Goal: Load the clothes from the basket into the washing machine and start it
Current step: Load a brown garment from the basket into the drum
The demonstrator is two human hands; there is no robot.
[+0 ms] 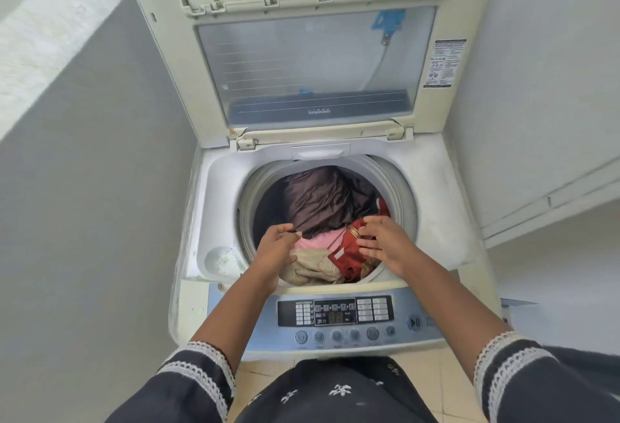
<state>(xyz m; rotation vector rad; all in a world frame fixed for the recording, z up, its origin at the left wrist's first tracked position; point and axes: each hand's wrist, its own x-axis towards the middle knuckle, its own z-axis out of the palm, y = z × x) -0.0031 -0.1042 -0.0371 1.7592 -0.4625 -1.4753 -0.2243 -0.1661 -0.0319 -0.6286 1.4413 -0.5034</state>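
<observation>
A top-loading washing machine (432, 221) stands in front of me with its lid (312, 63) raised. Its drum holds a brown cloth (322, 197), a pink garment (318, 239), a beige one (312, 266) and a red garment (349, 255). My left hand (276, 248) reaches over the drum's left side, fingers loosely curled, fingertips at the edge of the brown cloth. My right hand (382, 241) lies over the red garment with fingers spread and fairly straight. The control panel (335, 313) with its round buttons faces me below the drum. No basket is in view.
White powder sits in a round detergent cup (223, 260) at the drum's left. Grey walls close in on both sides, with a white ledge (550, 194) to the right. Tiled floor (416, 372) shows under the machine's front.
</observation>
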